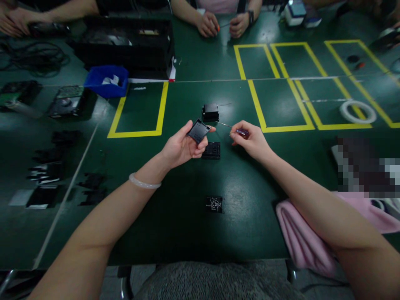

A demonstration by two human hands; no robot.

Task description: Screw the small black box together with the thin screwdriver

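My left hand [187, 143] grips a small black plastic part [199, 130], tilted up between thumb and fingers. In my right hand [248, 139] is a screwdriver [242, 132] with a dark purple handle; its thin metal shaft points left, its tip close to the fingers of my left hand. Just beyond them stands a small stack of black plastic parts [211, 111] on the green table. Another black plastic part [212, 150] lies flat beside my left fingers, partly hidden by them. Nearer to me rests a small black tray [221, 207] with several loose screws [214, 203].
A blue bin [108, 81] and a long black box [131, 52] stand at the back left. Several black parts [92, 187] lie to the left. A white tape roll [358, 111] and pink cloth [304, 237] are at right. Across the table a person's hands [208, 24] hold a tool.
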